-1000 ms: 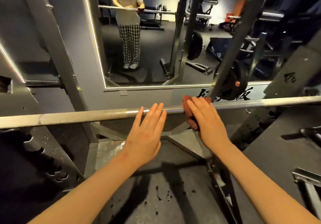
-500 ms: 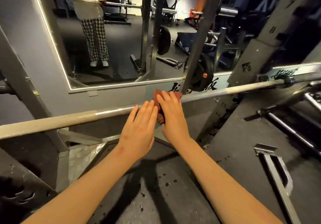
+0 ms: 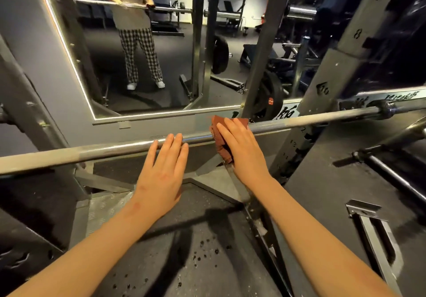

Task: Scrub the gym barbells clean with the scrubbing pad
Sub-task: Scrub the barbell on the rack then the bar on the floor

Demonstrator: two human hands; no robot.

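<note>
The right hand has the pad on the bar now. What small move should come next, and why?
Probably slide the scrubbing pad rightward along the barbell under the right hand. The pad is pressed over the bar; the left hand lies flat on it just to the left, blocking that way, while a long stretch runs right to the collar.

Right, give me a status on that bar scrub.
Done: cannot tell for sure; the smooth centre of the barbell by the left hand looks shiny. In hand: the right hand presses the scrubbing pad on the bar, left fingers flat on it. Left: probably the dull knurled stretch on the left and the length toward the right collar.
</note>
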